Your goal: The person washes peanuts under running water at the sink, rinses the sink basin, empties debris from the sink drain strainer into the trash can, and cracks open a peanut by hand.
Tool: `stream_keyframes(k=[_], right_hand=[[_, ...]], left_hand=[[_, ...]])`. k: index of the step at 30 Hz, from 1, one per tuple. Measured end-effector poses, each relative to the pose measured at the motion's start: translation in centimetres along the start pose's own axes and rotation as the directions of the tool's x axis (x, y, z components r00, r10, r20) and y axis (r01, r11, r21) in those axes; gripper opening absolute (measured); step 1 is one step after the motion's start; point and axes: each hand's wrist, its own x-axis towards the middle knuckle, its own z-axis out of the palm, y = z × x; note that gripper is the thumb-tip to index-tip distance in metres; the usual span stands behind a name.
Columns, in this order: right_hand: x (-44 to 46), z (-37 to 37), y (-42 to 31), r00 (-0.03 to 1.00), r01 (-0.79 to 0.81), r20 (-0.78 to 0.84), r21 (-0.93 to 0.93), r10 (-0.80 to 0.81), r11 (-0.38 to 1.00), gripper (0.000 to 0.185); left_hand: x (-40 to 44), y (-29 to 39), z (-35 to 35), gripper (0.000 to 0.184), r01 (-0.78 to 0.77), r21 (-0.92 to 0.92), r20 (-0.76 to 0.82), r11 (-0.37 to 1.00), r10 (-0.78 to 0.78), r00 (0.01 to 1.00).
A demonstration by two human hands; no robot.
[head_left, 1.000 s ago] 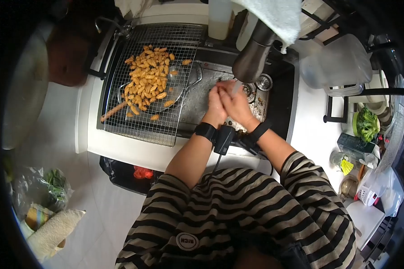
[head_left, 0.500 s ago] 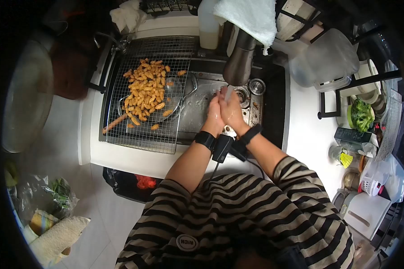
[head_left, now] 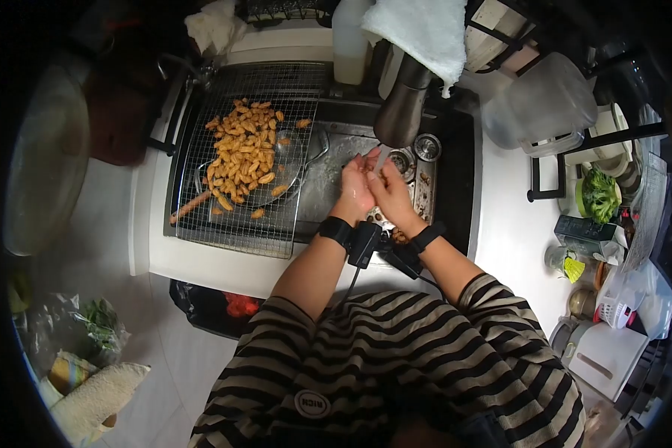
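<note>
Over the sink, just below the mouth of the dark faucet at one o'clock, apparently partway through a rinse: fingers wet beneath a thin stream of water, not yet turned off, and no drying done. Holding the left hand palm up, loosely cupped, fingers half curled, with nothing visible in it. Bringing the right hand in from four o'clock, relaxed and partly curled, against or just beside the left, hard to tell which, likewise without any visible object. Between nine and ten o'clock, well apart, heaped on a wire rack: unshelled peanuts. At two o'clock, near the fingers, a round strainer.
</note>
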Motion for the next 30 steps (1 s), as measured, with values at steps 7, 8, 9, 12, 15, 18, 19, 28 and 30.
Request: stream_keyframes(k=[7, 8, 9, 12, 15, 18, 19, 28, 30], right_hand=[[1.5, -1.1, 0.0, 0.913, -0.306, 0.077, 0.778, 0.401, 0.548, 0.022], [1.6, -1.0, -0.4, 0.896, -0.305, 0.121, 0.866, 0.427, 0.396, 0.023], [1.5, -1.1, -0.4, 0.911, -0.274, 0.116, 0.887, 0.396, 0.372, 0.026], [1.7, -1.0, -0.6, 0.920, -0.208, 0.064, 0.915, 0.386, 0.345, 0.025], [1.7, -1.1, -1.1, 0.937, -0.195, 0.078, 0.926, 0.340, 0.322, 0.024], [1.8, -1.2, -2.0, 0.953, -0.148, 0.035, 0.922, 0.302, 0.358, 0.024], [1.8, -1.2, -2.4, 0.950, -0.128, -0.011, 0.899, 0.313, 0.420, 0.022], [1.6, -3.3, -5.5, 0.971, 0.239, 0.170, -0.606, -0.170, 0.759, 0.017], [1.7, -3.5, -4.7, 0.966, 0.234, 0.232, -0.615, -0.110, 0.753, 0.018]], left_hand=[[-1.6, -1.5, 1.4, 0.039, -0.028, -0.136, 0.010, 0.990, 0.029, 1.000], [-1.6, -1.6, 0.9, 0.039, -0.016, -0.173, 0.016, 0.985, 0.019, 1.000], [-1.8, -1.6, 0.8, 0.039, -0.024, -0.198, 0.008, 0.980, 0.026, 1.000], [-2.5, -1.1, 0.8, 0.041, -0.026, -0.246, 0.033, 0.969, 0.035, 0.999], [-3.1, -0.4, 0.9, 0.042, 0.001, -0.249, 0.125, 0.969, 0.031, 0.992], [-3.2, -0.1, 0.6, 0.043, 0.007, -0.252, 0.132, 0.968, 0.028, 0.991], [-3.3, -0.1, 0.7, 0.044, 0.016, -0.253, 0.118, 0.967, 0.015, 0.993], [-3.5, 0.1, -0.4, 0.040, 0.089, -0.155, 0.224, 0.984, -0.053, 0.973], [-3.7, 0.1, -0.2, 0.038, 0.120, -0.148, 0.233, 0.982, -0.083, 0.969]])
